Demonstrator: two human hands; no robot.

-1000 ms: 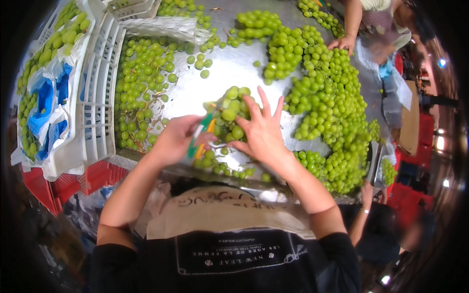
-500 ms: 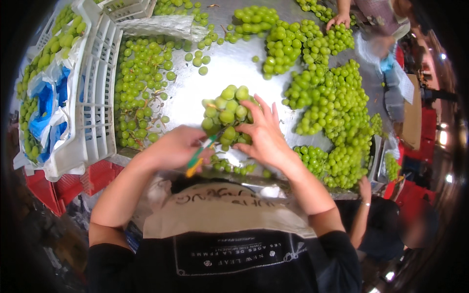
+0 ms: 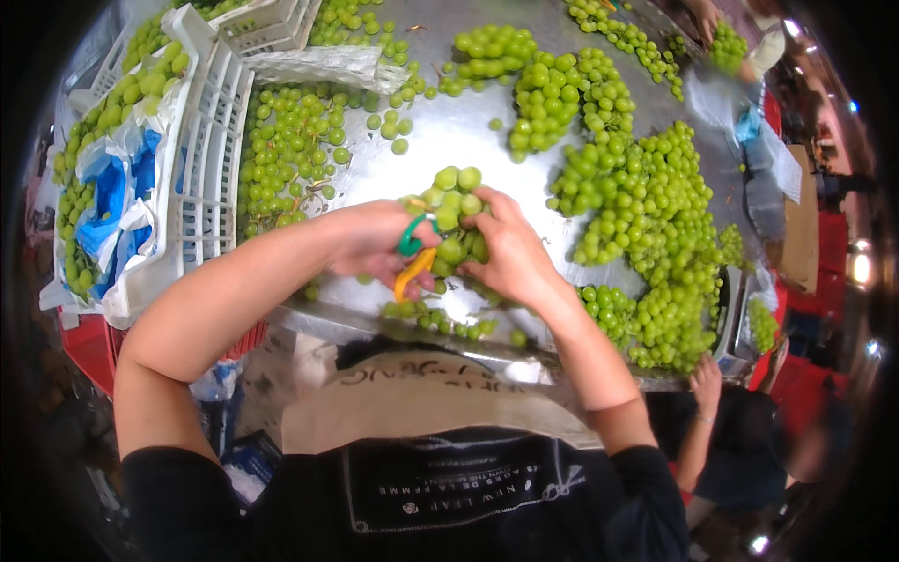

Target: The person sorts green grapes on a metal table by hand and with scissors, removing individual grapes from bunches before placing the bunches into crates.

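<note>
In the head view, the left hand (image 3: 384,242) grips scissors (image 3: 412,274) with green and yellow handles, while the right hand (image 3: 510,248) grasps the right side of a bunch (image 3: 451,201) of green grapes, towards the front edge of a shiny metal tabletop (image 3: 449,122). The blades cannot be seen, so a snip made blind among crowded fruit could pierce a grape or nick the right hand, whose fingertips press in close by. Loose grapes (image 3: 440,320) lie along that front edge, where a careless nudge could roll some off.
</note>
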